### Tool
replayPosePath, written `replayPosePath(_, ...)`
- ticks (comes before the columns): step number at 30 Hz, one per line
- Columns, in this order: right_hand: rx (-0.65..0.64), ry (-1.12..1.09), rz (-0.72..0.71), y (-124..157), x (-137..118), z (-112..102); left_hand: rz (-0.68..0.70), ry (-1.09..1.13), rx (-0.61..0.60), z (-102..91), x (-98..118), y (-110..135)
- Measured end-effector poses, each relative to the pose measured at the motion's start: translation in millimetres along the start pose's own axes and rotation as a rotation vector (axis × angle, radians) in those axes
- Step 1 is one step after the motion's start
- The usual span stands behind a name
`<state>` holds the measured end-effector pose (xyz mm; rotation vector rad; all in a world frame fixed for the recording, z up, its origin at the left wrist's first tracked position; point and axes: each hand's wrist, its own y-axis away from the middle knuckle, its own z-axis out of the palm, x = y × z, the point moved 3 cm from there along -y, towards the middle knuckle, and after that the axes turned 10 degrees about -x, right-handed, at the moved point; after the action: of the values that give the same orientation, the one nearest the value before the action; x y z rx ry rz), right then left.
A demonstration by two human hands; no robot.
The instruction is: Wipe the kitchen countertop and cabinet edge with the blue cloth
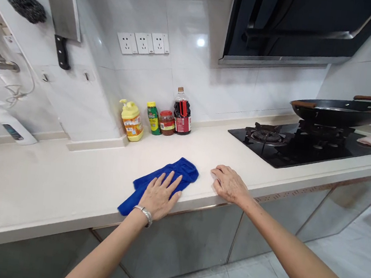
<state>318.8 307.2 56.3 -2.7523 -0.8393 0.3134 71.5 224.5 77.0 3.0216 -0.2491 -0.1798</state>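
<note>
Near the front edge of the countertop (65, 178), your left hand (159, 196) spreads flat over the blue cloth (188, 171); your right hand (230, 185) curls, its hold unclear. Toward the back edge stands a sauce bottle (183, 123); rightward, a gas hob (271, 154).

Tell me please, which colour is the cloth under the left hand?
The cloth is deep blue, best seen in the head view.

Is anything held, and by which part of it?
Nothing visibly held: the left grip lies flat on the blue cloth; the right grip is curled, no object showing.
</note>
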Motion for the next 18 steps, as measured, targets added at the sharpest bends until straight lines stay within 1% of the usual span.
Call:
replayPosePath(4, 0.016, -0.003, -0.004, 0, 0, 0, 0.078, 0.064, -0.022, -5.7, 22, -39)
replayPosePath(8, 0.03, 0.008, 0.003, 0, 1, 2, 0.089, 0.111, -0.071, -10.4, 32, -75)
replayPosePath(13, 0.046, -0.006, 0.019, 0, 4, 3, 0.078, 0.137, -0.093, -16.1, 30, -107)
replayPosePath(18, 0.041, -0.02, 0.026, 0, 4, 0, 0.068, 0.152, -0.082, -19.8, 17, -126)
